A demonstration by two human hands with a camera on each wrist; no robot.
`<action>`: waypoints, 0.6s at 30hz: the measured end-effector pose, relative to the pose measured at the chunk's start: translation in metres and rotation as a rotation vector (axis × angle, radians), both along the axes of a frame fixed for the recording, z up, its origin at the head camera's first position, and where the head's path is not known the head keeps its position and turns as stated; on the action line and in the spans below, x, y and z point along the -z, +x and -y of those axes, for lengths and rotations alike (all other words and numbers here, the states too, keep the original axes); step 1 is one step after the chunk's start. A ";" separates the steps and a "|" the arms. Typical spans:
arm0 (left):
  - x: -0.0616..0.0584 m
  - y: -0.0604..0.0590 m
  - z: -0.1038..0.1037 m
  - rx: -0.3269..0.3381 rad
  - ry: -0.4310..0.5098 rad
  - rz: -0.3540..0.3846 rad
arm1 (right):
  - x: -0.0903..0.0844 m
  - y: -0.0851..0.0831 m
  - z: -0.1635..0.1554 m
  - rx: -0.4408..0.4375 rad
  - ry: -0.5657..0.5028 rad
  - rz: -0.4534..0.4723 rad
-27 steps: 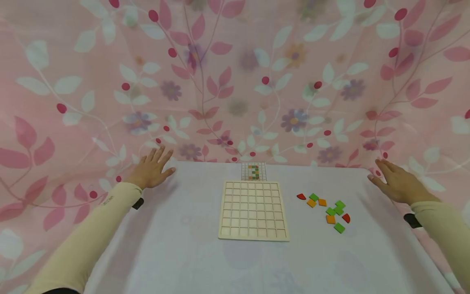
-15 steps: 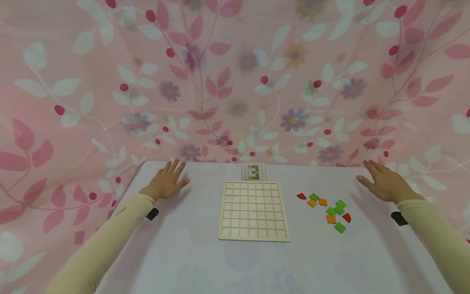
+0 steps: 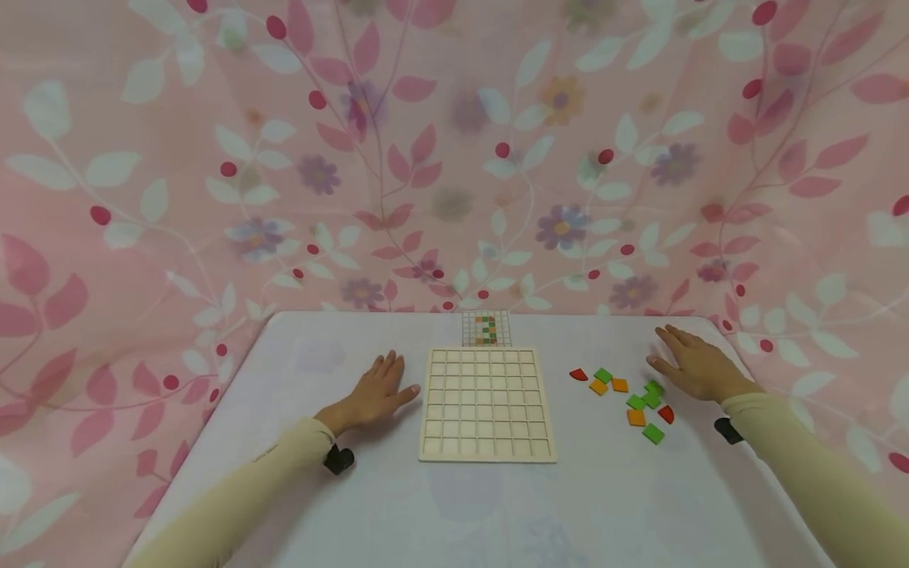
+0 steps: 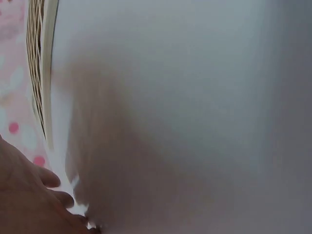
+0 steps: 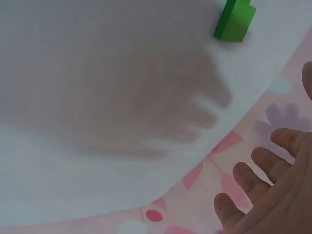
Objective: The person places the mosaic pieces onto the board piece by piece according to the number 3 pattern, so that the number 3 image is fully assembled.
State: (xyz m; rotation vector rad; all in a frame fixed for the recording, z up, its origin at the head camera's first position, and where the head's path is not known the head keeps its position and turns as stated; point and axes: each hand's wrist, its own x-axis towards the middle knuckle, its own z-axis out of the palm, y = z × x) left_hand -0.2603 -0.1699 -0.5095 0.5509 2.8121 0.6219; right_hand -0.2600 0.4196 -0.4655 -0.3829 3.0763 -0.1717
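Observation:
A pale wooden grid board (image 3: 488, 405) lies flat in the middle of the white table, its squares bare. My left hand (image 3: 372, 394) hovers just left of the board, fingers straight, thumb toward its edge, holding nothing. To the board's right several small tiles lie scattered: green tiles (image 3: 653, 433), orange tiles (image 3: 636, 418) and red rounded pieces (image 3: 578, 375). Above and right of those tiles my right hand (image 3: 694, 367) is held with extended fingers and nothing in it. In the right wrist view a green tile (image 5: 236, 22) shows near the top, apart from the fingers.
Behind the board lies a small printed card (image 3: 486, 328) with a grid pattern of coloured squares. A pink floral curtain (image 3: 454, 158) hangs beyond the table's far edge. The white tablecloth (image 3: 469, 513) spreads in front of the board.
Both hands have moved inward over the table: the left one rightward and closer to the board, the right one leftward toward the tiles. The board and tiles stay in place on the table.

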 end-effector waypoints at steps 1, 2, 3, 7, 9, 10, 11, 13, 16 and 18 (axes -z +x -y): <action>0.001 0.005 -0.005 -0.001 -0.003 0.006 | 0.001 0.000 0.005 -0.001 -0.005 0.004; 0.005 0.010 -0.010 0.000 -0.005 0.004 | 0.003 0.001 0.009 -0.003 -0.007 0.009; 0.006 0.015 -0.014 -0.002 -0.004 0.003 | 0.005 0.000 0.013 -0.004 -0.012 0.012; 0.012 0.038 -0.027 -0.021 0.016 0.004 | 0.012 -0.001 0.028 -0.012 -0.047 0.015; 0.010 0.050 -0.032 -0.024 0.035 0.014 | 0.016 -0.002 0.035 -0.022 -0.076 0.002; 0.009 0.056 -0.034 -0.025 0.047 0.026 | 0.018 -0.003 0.039 -0.028 -0.094 -0.005; 0.008 0.061 -0.036 -0.027 0.069 0.036 | 0.020 -0.003 0.042 -0.038 -0.111 -0.015; 0.007 0.070 -0.038 -0.029 0.092 0.050 | 0.025 -0.004 0.052 -0.060 -0.153 -0.030; 0.006 0.080 -0.040 -0.031 0.132 0.050 | 0.031 -0.006 0.066 -0.079 -0.209 -0.047; 0.007 0.084 -0.041 -0.022 0.137 0.031 | 0.033 -0.007 0.075 -0.089 -0.239 -0.061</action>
